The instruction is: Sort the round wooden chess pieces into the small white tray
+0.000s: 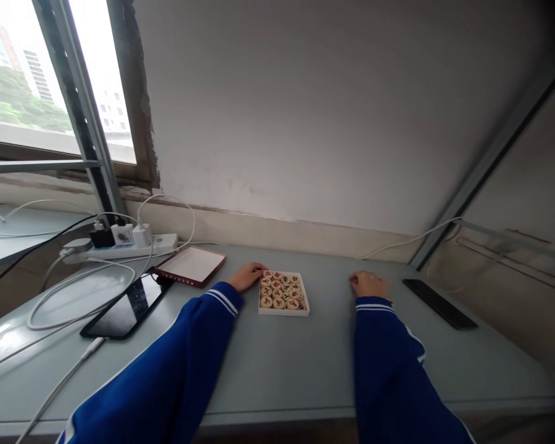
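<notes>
A shallow white box (pixel 284 312) lies on the grey desk, packed with round wooden Chinese chess pieces (pixel 277 293) marked in red and black characters. My left hand (pixel 246 277) is at the box's far left corner, its fingers bent around the edge there. To the right of the box, apart from it, my right hand (pixel 370 285) rests on the desk. Its fingers are curled in, and whatever might be inside them is hidden. Both arms wear blue sleeves with white stripes.
A red-edged box lid (pixel 192 265) lies upturned at the left. Near it are a dark phone or tablet (pixel 127 308) on a white cable and a loaded power strip (pixel 132 246). A long black object (pixel 439 303) lies at the right. Behind stands the wall (pixel 305 123).
</notes>
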`<state>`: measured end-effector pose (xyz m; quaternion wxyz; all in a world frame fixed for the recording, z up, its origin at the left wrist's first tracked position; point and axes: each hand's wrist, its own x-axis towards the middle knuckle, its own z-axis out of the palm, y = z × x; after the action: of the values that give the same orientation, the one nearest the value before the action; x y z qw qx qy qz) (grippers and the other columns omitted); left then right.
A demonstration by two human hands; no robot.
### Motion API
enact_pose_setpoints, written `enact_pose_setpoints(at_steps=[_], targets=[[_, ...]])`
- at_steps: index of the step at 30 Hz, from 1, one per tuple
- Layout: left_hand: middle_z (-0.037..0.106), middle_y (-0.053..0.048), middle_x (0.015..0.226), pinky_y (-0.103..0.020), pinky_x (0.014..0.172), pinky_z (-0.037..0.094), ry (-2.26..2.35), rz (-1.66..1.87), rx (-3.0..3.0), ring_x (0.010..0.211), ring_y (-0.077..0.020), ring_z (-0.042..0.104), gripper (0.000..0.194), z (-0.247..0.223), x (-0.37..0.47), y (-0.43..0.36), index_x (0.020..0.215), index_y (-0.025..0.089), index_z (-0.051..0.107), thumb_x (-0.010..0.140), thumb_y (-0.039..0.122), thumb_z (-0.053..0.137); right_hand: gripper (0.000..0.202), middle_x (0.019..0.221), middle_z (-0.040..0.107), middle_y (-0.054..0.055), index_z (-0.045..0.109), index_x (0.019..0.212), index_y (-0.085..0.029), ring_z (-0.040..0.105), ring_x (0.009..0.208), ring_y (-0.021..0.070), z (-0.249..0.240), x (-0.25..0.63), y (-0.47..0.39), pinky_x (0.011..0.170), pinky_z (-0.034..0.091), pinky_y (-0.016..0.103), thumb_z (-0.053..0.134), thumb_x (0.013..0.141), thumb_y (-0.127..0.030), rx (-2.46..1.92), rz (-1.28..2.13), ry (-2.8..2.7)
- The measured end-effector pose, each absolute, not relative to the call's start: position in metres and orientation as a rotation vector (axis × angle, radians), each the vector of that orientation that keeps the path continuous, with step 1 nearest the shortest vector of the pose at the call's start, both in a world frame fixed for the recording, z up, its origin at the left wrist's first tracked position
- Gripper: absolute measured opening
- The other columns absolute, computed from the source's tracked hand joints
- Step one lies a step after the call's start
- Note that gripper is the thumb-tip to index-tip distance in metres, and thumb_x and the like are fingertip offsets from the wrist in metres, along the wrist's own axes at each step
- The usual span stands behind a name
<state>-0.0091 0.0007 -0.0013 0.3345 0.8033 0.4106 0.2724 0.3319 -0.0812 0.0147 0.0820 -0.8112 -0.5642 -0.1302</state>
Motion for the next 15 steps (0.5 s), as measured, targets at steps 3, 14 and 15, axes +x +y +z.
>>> enact_pose_setpoints(at_steps=[3, 14, 15], targets=[[0.064, -0.008, 0.099, -0.027, 0.084, 0.041, 1.072, 0.714, 2.083, 0.091, -0.0191, 0.056, 0.035, -0.002, -0.009, 0.001, 0.094, 0.009, 0.062, 0.075, 0.027, 0.039, 0.023, 0.098, 0.059, 0.01, 0.067, 0.083, -0.02, 0.048, 0.098, 0.0271, 0.019, 0.341, -0.086, 0.079, 0.036, 0.04, 0.048, 0.071, -0.013, -2.326, -0.495, -1.646], [0.065, -0.007, 0.096, -0.026, 0.082, 0.041, 1.068, 0.734, 2.079, 0.089, -0.0178, 0.057, 0.033, -0.005, -0.008, 0.002, 0.091, 0.011, 0.063, 0.074, 0.026, 0.039, 0.026, 0.099, 0.059, 0.005, 0.066, 0.093, -0.023, 0.053, 0.09, 0.0168, 0.032, 0.203, -0.094, 0.083, 0.04, 0.029, 0.051, 0.078, -0.037, -1.221, 0.483, -2.362], [0.065, -0.007, 0.096, -0.026, 0.083, 0.041, 1.07, 0.733, 2.083, 0.089, -0.0178, 0.057, 0.033, -0.005, -0.008, 0.002, 0.091, 0.011, 0.063, 0.074, 0.026, 0.039, 0.025, 0.098, 0.059, 0.005, 0.066, 0.092, -0.022, 0.053, 0.088, 0.0163, 0.031, 0.201, -0.095, 0.081, 0.04, 0.029, 0.05, 0.079, -0.037, -1.222, 0.489, -2.355]])
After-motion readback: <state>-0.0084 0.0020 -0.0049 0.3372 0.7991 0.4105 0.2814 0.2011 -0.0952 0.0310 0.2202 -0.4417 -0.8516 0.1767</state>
